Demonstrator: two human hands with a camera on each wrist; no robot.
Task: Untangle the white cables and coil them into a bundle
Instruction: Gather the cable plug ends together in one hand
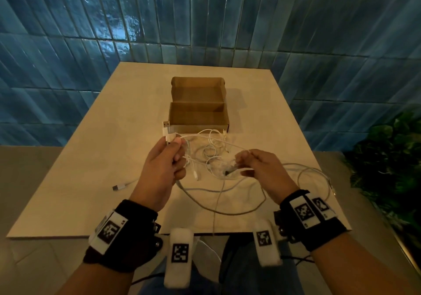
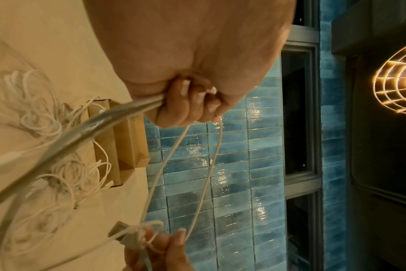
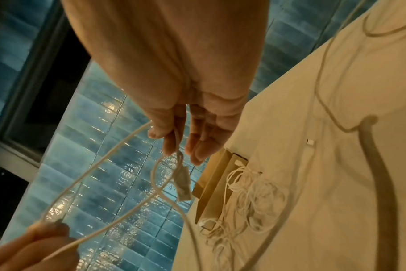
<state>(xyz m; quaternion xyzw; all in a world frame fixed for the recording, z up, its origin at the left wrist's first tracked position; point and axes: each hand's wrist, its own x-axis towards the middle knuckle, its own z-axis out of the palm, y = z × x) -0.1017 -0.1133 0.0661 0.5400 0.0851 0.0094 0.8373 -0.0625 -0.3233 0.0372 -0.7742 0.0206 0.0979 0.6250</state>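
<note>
A tangle of thin white cables (image 1: 210, 155) lies on the table in front of the cardboard box (image 1: 198, 105). My left hand (image 1: 175, 151) is raised over it and grips several cable strands, with a USB plug (image 1: 166, 126) sticking up above the fist. In the left wrist view its curled fingers (image 2: 188, 104) also clamp a thick grey-white cable (image 2: 81, 132). My right hand (image 1: 243, 164) pinches a thin cable between thumb and forefinger (image 3: 170, 144), just behind a dangling USB plug (image 3: 183, 185). A slack loop of cable (image 3: 100, 165) spans between both hands.
The beige table (image 1: 91, 158) stands against a blue tiled wall. The thick cable's loops (image 1: 227, 211) sprawl across the near and right parts of the table. A loose USB end (image 1: 118, 187) lies at the left. A green plant (image 1: 391, 153) stands beyond the right edge.
</note>
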